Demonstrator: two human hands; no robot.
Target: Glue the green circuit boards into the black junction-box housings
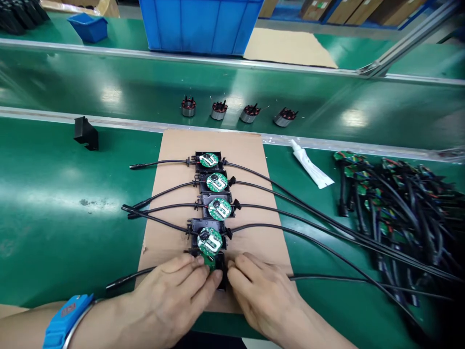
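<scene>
Both hands meet at the nearest black housing (221, 282), which lies between them at the near end of a column of five. The left grip (172, 288) has its fingertips and thumb on this housing and on the green circuit board in it, partly covering both; whether they are clamped on either I cannot tell. The right grip (265, 291) has its fingers curled together at the housing's right edge; the fingertips are hidden, so what they pinch, if anything, cannot be told.

Just beyond the left grip's fingertips is the next housing, its round circuit board (209, 241) face up and overhanging the near edge. Three more housings with such boards line up farther from the hands. A short black cable (123, 280) with a connector end emerges left of the left grip, and a long cable (327, 277) runs out to the right behind the right grip.

Under the hands and housings is a cardboard sheet (250, 247) on the green table (65, 213). Ahead and to the right of the right grip lies a white tube (311, 167); farther right is a heap of cabled circuit boards (403, 203). Well beyond both grips, four wound stators (219, 111) stand in a row. A blue wrist strap (69, 317) sits behind the left grip.
</scene>
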